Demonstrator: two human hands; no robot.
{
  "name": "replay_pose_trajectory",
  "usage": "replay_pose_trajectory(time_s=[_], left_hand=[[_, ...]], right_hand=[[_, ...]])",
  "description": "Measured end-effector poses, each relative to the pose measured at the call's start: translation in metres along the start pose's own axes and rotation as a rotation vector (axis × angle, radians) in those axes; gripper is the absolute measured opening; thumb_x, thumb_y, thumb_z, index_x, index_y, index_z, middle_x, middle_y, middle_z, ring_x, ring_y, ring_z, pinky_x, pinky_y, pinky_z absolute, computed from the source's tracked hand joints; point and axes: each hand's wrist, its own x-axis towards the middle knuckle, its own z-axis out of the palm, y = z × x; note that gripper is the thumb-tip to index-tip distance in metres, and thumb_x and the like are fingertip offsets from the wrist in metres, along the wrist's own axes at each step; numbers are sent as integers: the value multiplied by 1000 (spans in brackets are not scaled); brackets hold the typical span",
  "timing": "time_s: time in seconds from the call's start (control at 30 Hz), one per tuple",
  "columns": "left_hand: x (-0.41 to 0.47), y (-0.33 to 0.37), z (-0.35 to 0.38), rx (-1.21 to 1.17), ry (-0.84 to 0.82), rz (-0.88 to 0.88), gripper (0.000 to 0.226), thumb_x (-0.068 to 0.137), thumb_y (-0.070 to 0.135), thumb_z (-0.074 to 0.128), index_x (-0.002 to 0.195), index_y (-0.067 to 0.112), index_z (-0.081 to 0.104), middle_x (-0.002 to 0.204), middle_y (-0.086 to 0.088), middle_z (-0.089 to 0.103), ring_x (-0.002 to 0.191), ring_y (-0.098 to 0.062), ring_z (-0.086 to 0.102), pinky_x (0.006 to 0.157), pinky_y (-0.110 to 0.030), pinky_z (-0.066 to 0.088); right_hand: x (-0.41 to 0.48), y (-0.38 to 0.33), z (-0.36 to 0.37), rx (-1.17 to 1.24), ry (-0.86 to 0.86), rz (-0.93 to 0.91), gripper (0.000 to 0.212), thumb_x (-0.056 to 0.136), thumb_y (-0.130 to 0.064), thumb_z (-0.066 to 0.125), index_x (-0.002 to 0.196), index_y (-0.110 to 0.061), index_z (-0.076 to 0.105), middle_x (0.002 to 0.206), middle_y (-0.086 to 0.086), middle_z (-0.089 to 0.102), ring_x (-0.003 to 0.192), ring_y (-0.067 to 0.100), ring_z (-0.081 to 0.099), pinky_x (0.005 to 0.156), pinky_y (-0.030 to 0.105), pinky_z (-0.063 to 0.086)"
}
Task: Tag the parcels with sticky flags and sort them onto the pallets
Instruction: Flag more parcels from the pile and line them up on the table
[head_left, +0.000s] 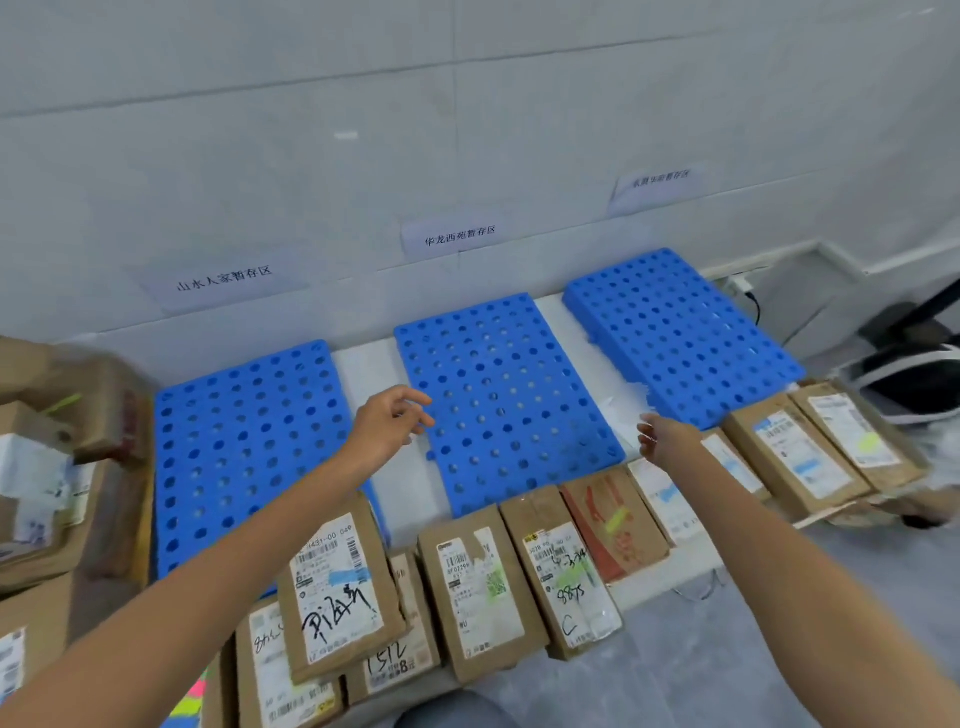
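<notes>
Left hand (389, 421): fingers loosely curled and spread, gripping nothing. It hovered over the left edge of the middle pallet (498, 400).

Right hand (667, 439): fingers relaxed and apart, gripping nothing. It hovered just off the near right corner of the middle pallet.

Three blue perforated pallets lay in a row against the wall (467, 104). The left pallet (249, 457) and right pallet (675, 332) flanked the middle pallet, each separated from it by a strip of white floor.

The parcels (483, 587), brown cartons with white shipping labels, lay in a row along the near side of the middle pallet, running on to its left and right. None of the row rested on the middle pallet. Several carried flags, blue or yellow-green, on their labels. One blue-flagged parcel (337, 582), to the near left of the middle pallet, lay on top of other parcels, with its far end over the near corner of the left pallet.

A further stack (52, 467) of cartons stood far left of the middle pallet. A flag pad (192, 696) in neon colours lay at the near left.

Three paper signs were fixed to the wall; one sign (460, 236) was directly behind the middle pallet.
</notes>
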Motion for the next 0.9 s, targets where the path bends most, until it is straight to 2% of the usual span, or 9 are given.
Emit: replay_pose_trajectory(time_s=[0.1,0.2,0.27,0.33,0.47,0.53,0.6,0.73,0.9], left_hand=[[-7,-5,-14,-25,26,-14,18,97,4,44,102,9,60,86,-5,67,80,-17,60,70,-27,47],[-17,-10,-38,-43,82,-3,21,97,4,42,103,10,62,90,-5,68,83,-17,62,75,-26,49],[-29,-16,-56,-68,151,6,22,97,4,43,101,12,63,89,-2,69,84,-15,62,76,-25,50],[-39,-23,-66,-82,211,24,21,98,8,44,98,17,63,89,2,68,86,-13,62,75,-22,49],[-79,-63,-87,52,376,30,18,98,11,46,110,16,58,107,0,61,99,-11,56,71,-11,45],[-99,-92,-88,123,415,-55,27,98,11,47,125,13,50,127,-3,52,117,-17,50,89,-19,44],[-118,-114,-79,122,349,-188,41,98,17,49,137,8,39,141,-3,40,131,-20,39,105,-34,38],[-146,-126,-51,-153,67,-323,42,99,20,47,137,16,30,127,6,42,128,-19,43,104,-30,40],[-146,-122,-87,-237,225,-207,35,95,29,54,128,26,43,127,6,55,118,-16,55,94,-27,49]], right_hand=[[10,1,-2,-146,4,-93,34,94,-8,51,124,5,46,99,23,63,59,21,50,67,34,54],[7,13,4,-357,39,-261,39,94,-9,47,132,1,41,118,28,56,74,28,55,79,41,52],[-11,24,21,-407,70,-394,31,95,-8,45,126,-4,46,107,29,59,75,31,54,77,44,52],[-44,36,39,-422,-16,-530,22,95,-7,44,114,-4,54,90,24,61,68,29,52,67,39,49],[-137,94,84,-572,-542,-737,13,97,-12,48,103,-17,59,89,7,63,76,17,60,68,30,53],[-172,130,100,-702,-780,-736,16,96,-18,50,110,-23,58,100,1,61,93,15,60,78,28,53],[-198,163,110,-801,-937,-648,26,97,-24,49,123,-28,51,115,-5,54,107,11,54,81,20,47],[-237,208,126,-676,-1065,-554,38,96,-15,51,129,-31,42,125,-3,57,107,12,61,80,25,54],[-279,197,154,-534,-1006,-621,45,94,-8,52,126,-38,44,119,-4,63,101,12,65,76,28,56]])
